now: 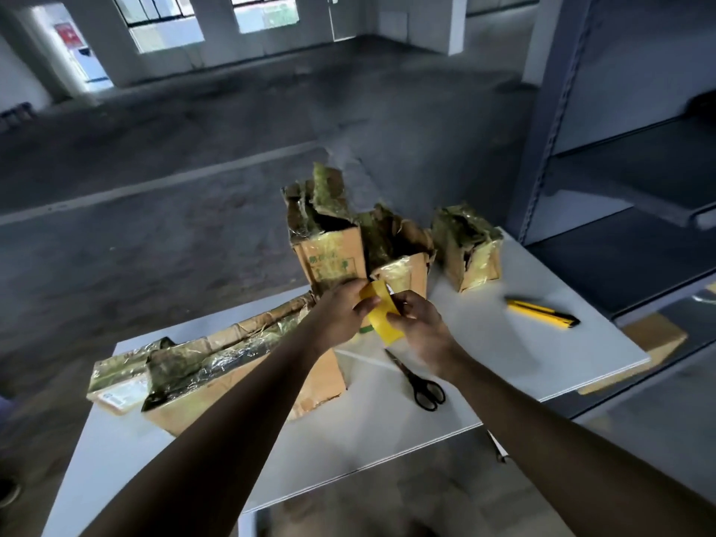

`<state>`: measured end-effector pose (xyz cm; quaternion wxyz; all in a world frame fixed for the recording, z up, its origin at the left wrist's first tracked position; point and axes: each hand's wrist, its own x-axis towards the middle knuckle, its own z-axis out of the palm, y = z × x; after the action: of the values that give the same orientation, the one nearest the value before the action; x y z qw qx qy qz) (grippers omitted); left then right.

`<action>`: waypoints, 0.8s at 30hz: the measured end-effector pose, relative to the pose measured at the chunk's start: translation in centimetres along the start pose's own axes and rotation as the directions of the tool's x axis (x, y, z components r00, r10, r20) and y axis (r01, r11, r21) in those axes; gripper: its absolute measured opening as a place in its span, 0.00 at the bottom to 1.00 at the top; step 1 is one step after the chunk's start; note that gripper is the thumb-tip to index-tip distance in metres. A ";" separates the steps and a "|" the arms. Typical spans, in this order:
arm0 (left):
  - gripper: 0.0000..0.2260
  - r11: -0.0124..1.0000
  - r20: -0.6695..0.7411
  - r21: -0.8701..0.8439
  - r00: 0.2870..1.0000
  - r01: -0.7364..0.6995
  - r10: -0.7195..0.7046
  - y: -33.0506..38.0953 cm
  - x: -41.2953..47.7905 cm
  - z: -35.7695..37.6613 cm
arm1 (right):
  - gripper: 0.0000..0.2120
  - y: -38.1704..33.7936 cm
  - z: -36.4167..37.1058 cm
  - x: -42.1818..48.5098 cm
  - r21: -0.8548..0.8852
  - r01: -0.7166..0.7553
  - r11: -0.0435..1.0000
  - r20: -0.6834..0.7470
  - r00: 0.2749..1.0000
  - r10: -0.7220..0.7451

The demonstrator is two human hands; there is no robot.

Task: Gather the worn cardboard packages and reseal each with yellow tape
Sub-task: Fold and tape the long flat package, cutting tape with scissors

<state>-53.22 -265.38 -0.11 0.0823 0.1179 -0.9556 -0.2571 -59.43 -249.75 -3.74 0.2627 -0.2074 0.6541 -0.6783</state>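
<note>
A strip of yellow tape (pixel 381 313) is held between both hands above the table. My left hand (pixel 343 310) pinches its upper left edge and my right hand (pixel 420 323) pinches its right side. Several worn cardboard packages with torn, shiny old tape stand behind: a tall one (pixel 329 253), a middle one (pixel 403 271) and a small one (pixel 470 253) at the right. A long flat box (pixel 232 362) lies under my left forearm, with a smaller package (pixel 116 385) at its left end.
Black scissors (pixel 420 381) lie on the white table (pixel 503 362) just below my right hand. A yellow utility knife (pixel 542 312) lies to the right. Grey metal shelving (pixel 550 129) stands at the right. Beyond the table is bare concrete floor.
</note>
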 end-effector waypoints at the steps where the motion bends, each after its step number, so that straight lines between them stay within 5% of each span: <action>1: 0.18 1.000 -0.035 -0.014 0.999 -0.028 0.028 0.3 -0.2 -0.2 | 0.07 -0.5 0.1 -0.4 -0.009 0.014 1.000 -0.019 1.000 -0.014; 9: 0.12 0.976 -0.373 0.065 0.902 -0.210 0.219 0.9 -3.1 -2.5 | 0.13 -3.7 3.3 -2.3 0.058 0.127 0.990 -0.014 0.992 -0.126; 19: 0.03 0.877 -0.290 -0.472 0.924 0.087 -0.248 -1.1 -6.9 -9.1 | 0.08 -4.6 8.7 -2.4 -0.031 0.175 0.984 0.151 0.974 -0.168; 24: 0.06 0.927 -0.265 -0.314 0.919 0.205 -0.293 -3.1 -8.5 -11.4 | 0.07 -5.1 12.0 -2.5 -0.112 0.186 0.976 0.235 0.960 -0.156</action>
<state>-42.08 -271.09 7.19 0.2118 0.2654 -0.8620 -0.3764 -50.39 -257.48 2.18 0.2608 -0.3555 0.6436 -0.6257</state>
